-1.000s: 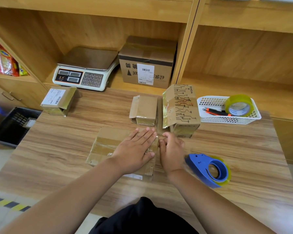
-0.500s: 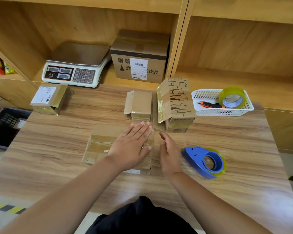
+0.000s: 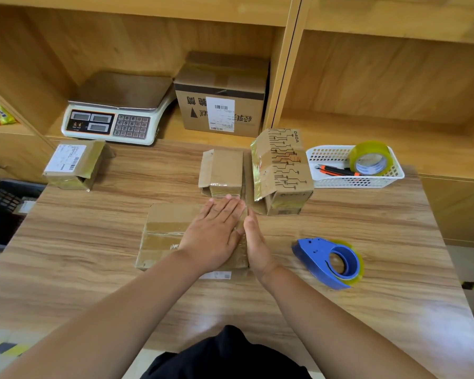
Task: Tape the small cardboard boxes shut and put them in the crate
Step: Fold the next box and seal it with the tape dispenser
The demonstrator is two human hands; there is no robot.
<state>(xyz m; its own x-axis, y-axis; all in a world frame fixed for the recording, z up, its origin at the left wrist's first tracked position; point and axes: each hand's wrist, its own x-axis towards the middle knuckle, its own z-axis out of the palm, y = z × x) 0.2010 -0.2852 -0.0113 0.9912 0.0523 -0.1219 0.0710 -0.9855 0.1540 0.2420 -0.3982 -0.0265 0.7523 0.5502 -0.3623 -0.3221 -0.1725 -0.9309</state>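
Your left hand lay flat, fingers straight, pressing the top of the flat brown cardboard box on the wooden counter. Your right hand, open and gripping nothing, stood edge-on against the box's right side. You looked to be smoothing tape, so this box seemed nearly sealed.

The blue tape dispenser sat near your right hand. The small plain cardboard box just beyond your fingertips had a flap loose. The black plastic crate was far left; I could not tell its contents.
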